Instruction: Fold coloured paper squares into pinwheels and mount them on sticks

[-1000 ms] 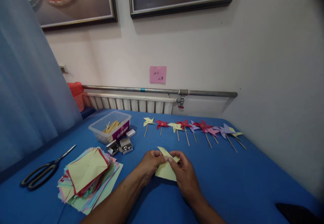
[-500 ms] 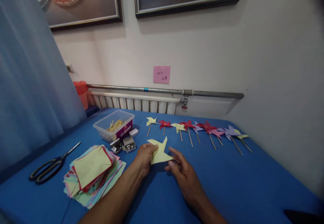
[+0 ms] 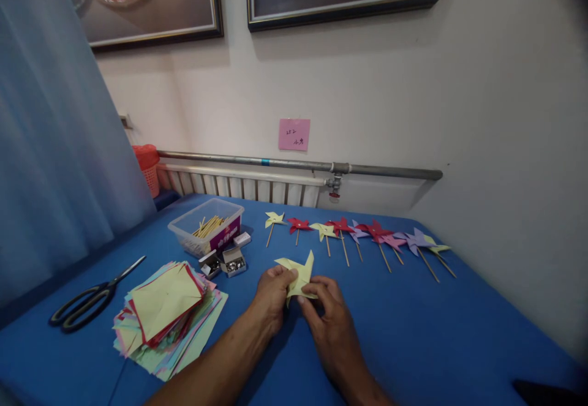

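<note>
A pale yellow paper pinwheel (image 3: 301,274), its blades folded, is held up over the blue table without a stick. My left hand (image 3: 274,293) pinches it from the left, thumb pressed near its centre. From the right, my right hand (image 3: 327,314) grips its lower right blade between thumb and fingers. Beyond them, two small open boxes of metal pins (image 3: 235,265) sit beside a clear plastic tub (image 3: 184,228) of thin wooden sticks (image 3: 210,227). To the left lies a stack of coloured paper squares (image 3: 168,302), a yellow one on top.
Black-handled scissors (image 3: 92,302) lie left of the paper stack. A row of finished pinwheels on sticks (image 3: 342,227) in several colours runs along the table's far side. Behind is a radiator (image 3: 248,185) below a metal pipe (image 3: 395,172). A blue curtain (image 3: 59,149) hangs at left.
My left hand has shifted slightly right with the pinwheel. My right hand has closed on its right blade, which now folds in toward the centre.
</note>
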`<state>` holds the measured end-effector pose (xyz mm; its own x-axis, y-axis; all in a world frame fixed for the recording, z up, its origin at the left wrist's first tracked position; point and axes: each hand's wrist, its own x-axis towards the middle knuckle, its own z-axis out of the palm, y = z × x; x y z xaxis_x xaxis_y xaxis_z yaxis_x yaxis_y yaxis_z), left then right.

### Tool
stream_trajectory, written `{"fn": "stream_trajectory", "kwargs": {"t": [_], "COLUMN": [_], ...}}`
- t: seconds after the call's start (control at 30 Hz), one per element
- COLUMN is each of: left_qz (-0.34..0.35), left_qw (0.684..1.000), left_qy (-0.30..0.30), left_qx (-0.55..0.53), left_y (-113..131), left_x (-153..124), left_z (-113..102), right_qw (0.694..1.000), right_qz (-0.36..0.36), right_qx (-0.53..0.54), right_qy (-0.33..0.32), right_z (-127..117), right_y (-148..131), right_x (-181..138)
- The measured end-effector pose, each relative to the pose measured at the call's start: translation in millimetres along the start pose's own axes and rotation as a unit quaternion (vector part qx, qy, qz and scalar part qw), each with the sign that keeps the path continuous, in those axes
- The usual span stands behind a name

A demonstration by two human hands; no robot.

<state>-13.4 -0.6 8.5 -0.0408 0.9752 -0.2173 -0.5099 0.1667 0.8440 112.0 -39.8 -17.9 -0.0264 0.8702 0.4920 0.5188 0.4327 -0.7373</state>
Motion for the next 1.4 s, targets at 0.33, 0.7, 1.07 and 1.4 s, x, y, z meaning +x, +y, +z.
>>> {"fn": "stream_trajectory", "kwargs": {"t": [0.33, 0.7, 1.07, 1.4], "left_qz": [0.011, -0.035, -0.053, -0.053], "left_qw": [0.999, 0.995, 0.984, 0.984], "left_qy": [-0.027, -0.071, -0.123, -0.108], "left_qx": [0.046, 0.068, 0.114, 0.128], "left_y": [-3, -9, -9, -6], "left_x": [-8, -5, -1, -4], "left_z": [7, 2, -5, 0], "right_qw": [0.998, 0.951, 0.858, 0.885], "right_qz": [0.054, 0.214, 0.307, 0.299], "right_qx": [-0.001, 0.214, 0.41, 0.358], "right_qy": [0.028, 0.063, -0.027, 0.004], "right_z": [-4, -3, -7, -1], "right_y": [3, 21, 8, 16], "right_x": [9, 21, 17, 16]}}
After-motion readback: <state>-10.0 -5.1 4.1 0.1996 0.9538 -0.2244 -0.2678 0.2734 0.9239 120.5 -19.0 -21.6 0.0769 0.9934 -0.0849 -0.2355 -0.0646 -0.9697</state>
